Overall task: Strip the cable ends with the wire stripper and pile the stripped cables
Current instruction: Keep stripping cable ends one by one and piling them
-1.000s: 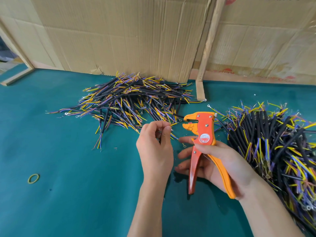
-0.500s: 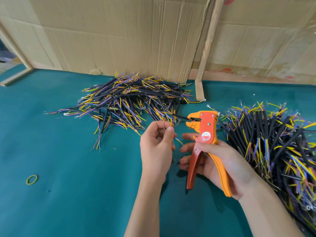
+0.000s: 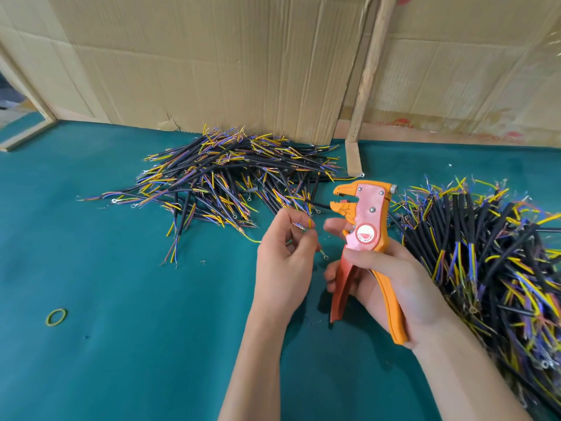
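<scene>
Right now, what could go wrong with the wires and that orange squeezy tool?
The left hand pinches thin wire ends close to the wire stripper, whose jaws stand open; a fingertip could get nipped if the right hand squeezes early. The cable only just reaches the jaws, so it might slip out. The two cable heaps lie near each other, so cables could get mixed.

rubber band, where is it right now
In the head view the yellow-green rubber band lies flat on the teal table at the lower left, alone, well left of the left hand and nearer than the far cable pile.
</scene>
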Motion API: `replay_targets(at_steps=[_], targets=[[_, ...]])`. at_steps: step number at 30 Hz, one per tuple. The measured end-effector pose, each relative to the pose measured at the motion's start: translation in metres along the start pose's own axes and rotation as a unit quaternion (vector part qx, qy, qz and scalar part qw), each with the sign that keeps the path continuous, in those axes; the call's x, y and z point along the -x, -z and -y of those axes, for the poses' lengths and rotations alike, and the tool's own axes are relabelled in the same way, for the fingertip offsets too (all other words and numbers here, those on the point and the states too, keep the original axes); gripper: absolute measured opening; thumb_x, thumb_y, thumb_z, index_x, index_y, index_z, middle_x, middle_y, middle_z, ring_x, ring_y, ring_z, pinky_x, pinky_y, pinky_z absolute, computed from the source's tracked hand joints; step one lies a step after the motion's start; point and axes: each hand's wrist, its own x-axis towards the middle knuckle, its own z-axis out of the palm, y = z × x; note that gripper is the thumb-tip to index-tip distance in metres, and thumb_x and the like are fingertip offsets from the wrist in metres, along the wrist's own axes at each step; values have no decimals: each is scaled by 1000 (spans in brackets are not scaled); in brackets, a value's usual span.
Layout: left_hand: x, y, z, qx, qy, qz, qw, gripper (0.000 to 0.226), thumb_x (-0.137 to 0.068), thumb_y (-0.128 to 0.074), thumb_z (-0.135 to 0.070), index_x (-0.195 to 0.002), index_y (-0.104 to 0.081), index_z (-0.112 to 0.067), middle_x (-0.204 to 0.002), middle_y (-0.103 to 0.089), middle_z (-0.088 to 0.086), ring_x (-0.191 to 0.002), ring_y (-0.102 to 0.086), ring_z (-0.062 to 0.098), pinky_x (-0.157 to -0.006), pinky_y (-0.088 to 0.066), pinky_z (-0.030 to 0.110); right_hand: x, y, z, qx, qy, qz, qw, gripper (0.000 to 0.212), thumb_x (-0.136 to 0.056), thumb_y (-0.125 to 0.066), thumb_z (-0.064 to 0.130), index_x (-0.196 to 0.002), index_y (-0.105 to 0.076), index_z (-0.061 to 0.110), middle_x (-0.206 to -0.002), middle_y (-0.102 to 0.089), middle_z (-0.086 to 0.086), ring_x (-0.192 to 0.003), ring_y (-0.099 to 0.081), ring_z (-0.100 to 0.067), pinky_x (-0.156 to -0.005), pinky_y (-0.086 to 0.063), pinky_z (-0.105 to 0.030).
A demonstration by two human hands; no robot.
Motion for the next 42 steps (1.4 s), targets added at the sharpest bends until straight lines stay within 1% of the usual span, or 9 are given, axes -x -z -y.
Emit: replay_targets(at_steps=[4, 8, 12, 16, 20, 26, 31, 37, 42], targets=[[1, -2, 0, -8, 4, 9, 1000, 16, -85, -53, -16, -81, -56, -31, -75, -65, 12, -67, -55, 38, -58, -39, 36, -1, 2, 1, 14, -2, 13, 1000, 44, -80, -66, 9, -123, -71, 8, -125, -67, -22, -69, -62, -33, -64, -55, -42], [2, -2, 0, -3, 16, 23, 1000, 12, -84, -53, -15, -84, -55, -26, -74, -63, 18, -53, -43, 19, -54, -35, 29, 0, 5, 3, 2, -1, 8, 1000, 43, -81, -64, 8, -123, -72, 7, -129, -66, -21, -69, -63, -32, -63, -55, -41], [1, 0, 0, 43, 48, 52, 997, 3, -90, -56, -20, -91, -54, -20, -71, -65, 8, -57, -48, 20, -53, -37, 27, 1, 6, 4, -21, -1, 18, 1000, 44, -84, -62, 8, -127, -69, 5, -124, -67, -19, -71, -61, -32, -64, -54, -41], [2, 1, -3, 77, 76, 65, 992, 16, -101, -52, -35, -89, -52, -24, -72, -68, 9, -60, -51, 21, -47, -36, 24, 1, 5, 4, -26, 7, 24, 999, 45, -85, -61, 9, -129, -67, 5, -129, -67, -15, -72, -61, -30, -65, -54, -40], [2, 1, -3, 86, 98, 61, 990, 19, -106, -47, -28, -87, -49, -24, -74, -68, 13, -61, -51, 23, -51, -35, 30, 1, 4, 4, -27, 8, 27, 999, 46, -84, -60, 8, -129, -67, 4, -136, -64, -15, -72, -61, -30, -64, -54, -40], [1, 4, -4, 102, 102, 34, 989, 24, -99, -55, -13, -77, -48, -19, -71, -71, 10, -56, -49, 16, -45, -36, 21, 2, 4, 5, -30, 5, 22, 999, 47, -82, -62, 11, -129, -68, 5, -137, -64, -14, -73, -63, -31, -65, -55, -40], [0, 9, 0, 95, 39, -11, 995, 21, -98, -57, -7, -79, -48, -13, -76, -74, 10, -60, -52, 14, -50, -41, 22, 1, 8, 7, -52, -26, -4, 998, 61, -75, -70, 19, -133, -64, 5, -134, -63, -24, -76, -65, -34, -69, -58, -43], [-1, 13, 1, 15, -40, -60, 997, 18, -87, -65, -10, -75, -54, -18, -78, -71, 14, -65, -53, 38, -60, -46, 50, 5, 16, 7, -34, -87, 19, 995, 65, -73, -65, 0, -138, -60, 8, -125, -65, -32, -96, -68, -48, -84, -59, -50], [-3, 17, 1, -5, -58, -93, 994, 27, -86, -73, -1, -71, -54, -11, -71, -60, 21, -61, -49, 37, -55, -45, 46, 2, 11, 4, -22, -139, 23, 990, 51, -77, -72, 7, -128, -68, 7, -110, -67, -34, -99, -67, -56, -84, -58, -56]])
